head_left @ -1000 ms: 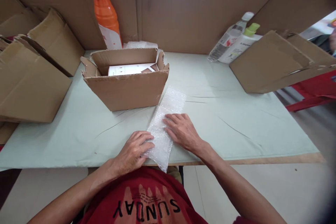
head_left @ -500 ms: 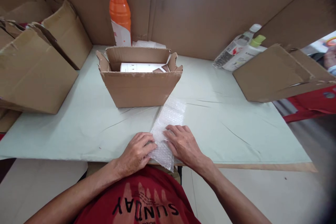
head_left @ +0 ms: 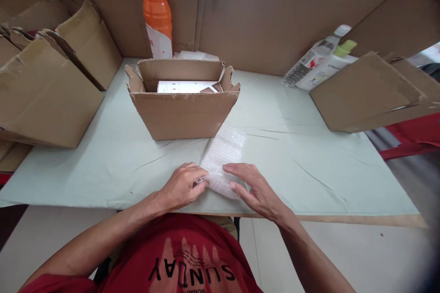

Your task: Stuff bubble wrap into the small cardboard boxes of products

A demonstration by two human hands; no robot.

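Observation:
A strip of clear bubble wrap (head_left: 224,153) lies on the pale green table cover (head_left: 302,146), running from the near edge toward an open cardboard box (head_left: 182,110). Its near end is folded up into a small roll between my hands. My left hand (head_left: 182,185) pinches the roll's left side. On the right side my right hand (head_left: 252,187) curls around the roll. Inside the box lies a white carton (head_left: 182,87).
An orange bottle (head_left: 157,11) stands behind the box against a cardboard wall. Two lotion bottles (head_left: 321,59) lean at the back right beside a tilted cardboard piece (head_left: 371,94). Empty cardboard boxes (head_left: 48,82) stack at the left. The table's front edge is just under my wrists.
The near end of the bubble wrap, which hung over the table edge, has been folded up and rolled away from me; both hands moved with it.

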